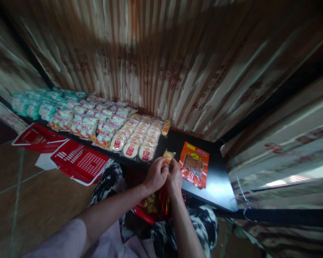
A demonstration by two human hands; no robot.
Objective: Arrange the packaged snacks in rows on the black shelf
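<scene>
Packet is being pinched by curled fingers of left hand and right hand near the front edge of the surface, a drop possibly being invited by slick wrapping.

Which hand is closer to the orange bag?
Right. The right hand is just left of the orange bag; the left hand is on the right hand's far side.

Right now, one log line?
left hand: holds yellow packet | right hand: same packet | orange pouch: on black shelf, right of hands
</scene>
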